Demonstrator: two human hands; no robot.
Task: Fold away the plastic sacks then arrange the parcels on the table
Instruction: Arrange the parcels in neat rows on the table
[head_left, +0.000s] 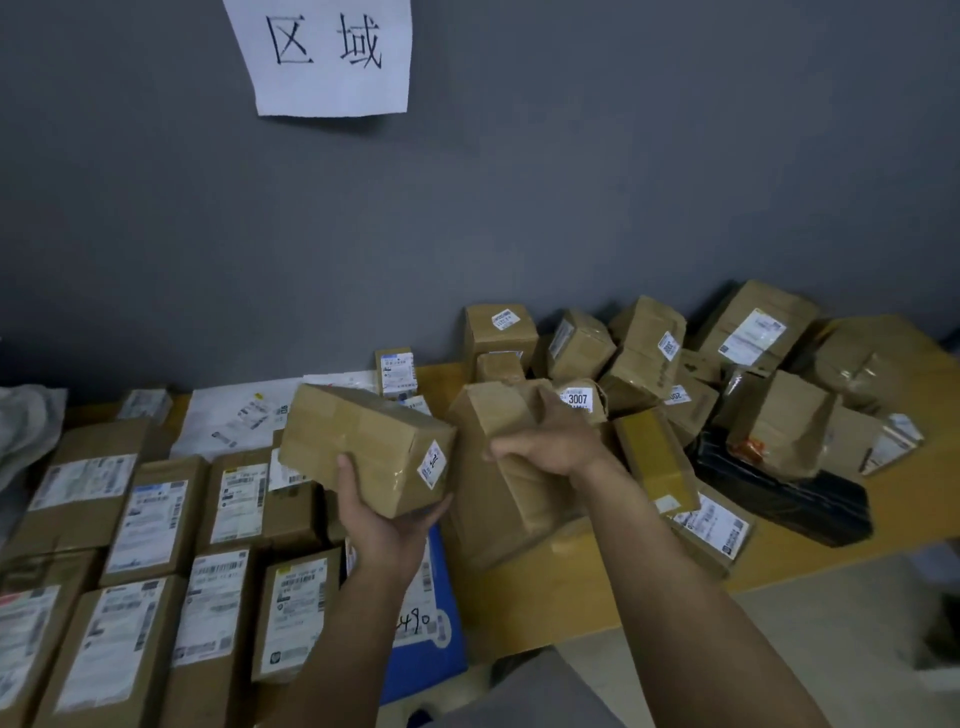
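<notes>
While aloft, taped box (363, 447) in left hand (387, 525)

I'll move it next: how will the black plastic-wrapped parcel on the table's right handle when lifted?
The black plastic-wrapped parcel has wrinkled film, so it may sag rather than stay stiff. Its glossy wrap is probably slippery. Lying flat and long, it seems unlikely to roll.

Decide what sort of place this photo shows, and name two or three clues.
Probably a parcel sorting or pickup room. Labelled cardboard parcels lie in rows on the table, a loose heap sits to their right, and a paper sign with large characters hangs on the grey wall.
</notes>
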